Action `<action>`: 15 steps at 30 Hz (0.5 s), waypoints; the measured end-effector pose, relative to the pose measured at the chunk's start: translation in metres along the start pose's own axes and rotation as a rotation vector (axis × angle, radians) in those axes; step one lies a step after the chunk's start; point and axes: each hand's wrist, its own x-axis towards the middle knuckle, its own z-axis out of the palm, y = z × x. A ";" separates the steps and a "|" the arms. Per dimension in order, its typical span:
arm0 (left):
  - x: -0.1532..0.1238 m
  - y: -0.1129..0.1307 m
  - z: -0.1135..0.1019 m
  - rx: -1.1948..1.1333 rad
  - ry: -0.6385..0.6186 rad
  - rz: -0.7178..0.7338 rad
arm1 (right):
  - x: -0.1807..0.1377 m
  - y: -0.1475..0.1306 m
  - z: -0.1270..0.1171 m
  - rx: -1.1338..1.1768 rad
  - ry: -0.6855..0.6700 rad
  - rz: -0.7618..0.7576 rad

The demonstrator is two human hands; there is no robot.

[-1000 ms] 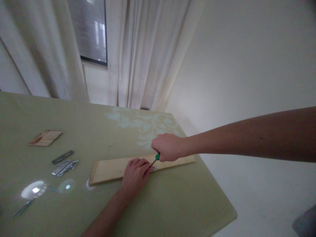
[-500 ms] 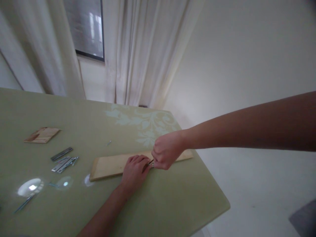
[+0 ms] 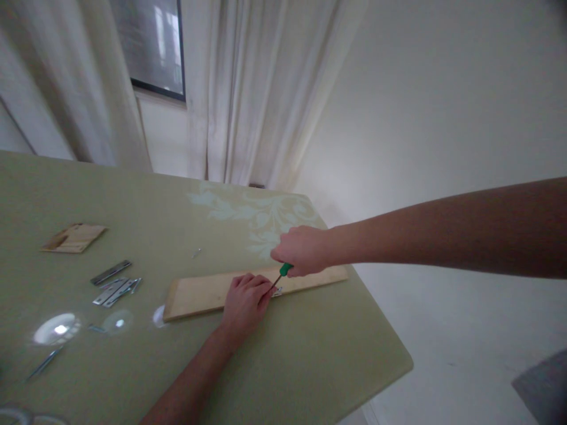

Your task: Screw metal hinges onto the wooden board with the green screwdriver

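A long pale wooden board (image 3: 199,292) lies on the green table. My left hand (image 3: 245,300) is closed over the board's near edge, fingers together on top. A small shiny metal piece (image 3: 277,291), perhaps a hinge, shows just past those fingers; most of it is covered. Above the board, my right hand (image 3: 303,251) is wrapped round a screwdriver (image 3: 286,269) with a green handle. Its thin shaft slants down to the left, and the tip meets the spot beside my left fingertips, where contact with a screw cannot be made out.
Flat metal hinges (image 3: 110,292) and a dark metal strip (image 3: 110,272) lie left of the board. A small wood piece (image 3: 75,238) sits farther back, a thin metal rod (image 3: 45,362) nearer. One small screw-like bit (image 3: 196,253) lies behind the board. The table edge (image 3: 376,313) runs along the right.
My right hand has risen slightly and turned, so the green handle and shaft now show below it. My left hand stays on the board. The view has shifted a little.
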 end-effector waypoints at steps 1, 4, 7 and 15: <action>0.000 0.000 -0.001 0.000 -0.001 0.006 | -0.005 0.000 0.001 -0.106 0.065 -0.148; -0.001 0.001 -0.003 -0.003 -0.008 0.018 | -0.014 0.000 0.004 -0.361 0.203 -0.555; -0.001 0.001 -0.003 0.005 -0.009 0.011 | -0.013 0.002 0.007 -0.444 0.205 -0.592; -0.001 0.001 0.003 0.030 -0.001 0.007 | -0.003 -0.008 0.007 0.082 0.016 0.062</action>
